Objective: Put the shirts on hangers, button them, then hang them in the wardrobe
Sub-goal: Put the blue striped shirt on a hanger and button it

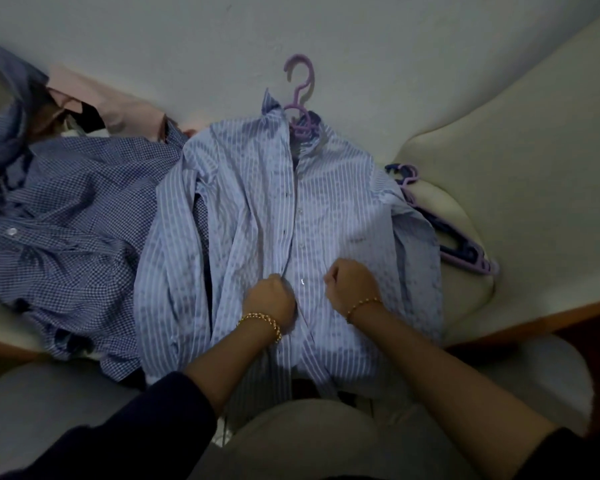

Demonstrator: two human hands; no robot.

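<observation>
Striped shirt (343,209) — lilac hanger (297,98) inside

The striped shirt (326,202) is pale blue with thin white stripes running down its length, and its buttons (299,211) look white. The hanger (300,95) poking from its collar is lilac. The checked shirt (84,202) is dark blue and white in a tiny check. The garment (118,105) behind it is pale pink. The spare hangers (458,244) are lilac and navy. The sofa (499,133) is cream, with an orange-brown wooden edge (534,320). Both bracelets (260,322) are gold, and the sleeves (136,427) are dark navy.
</observation>
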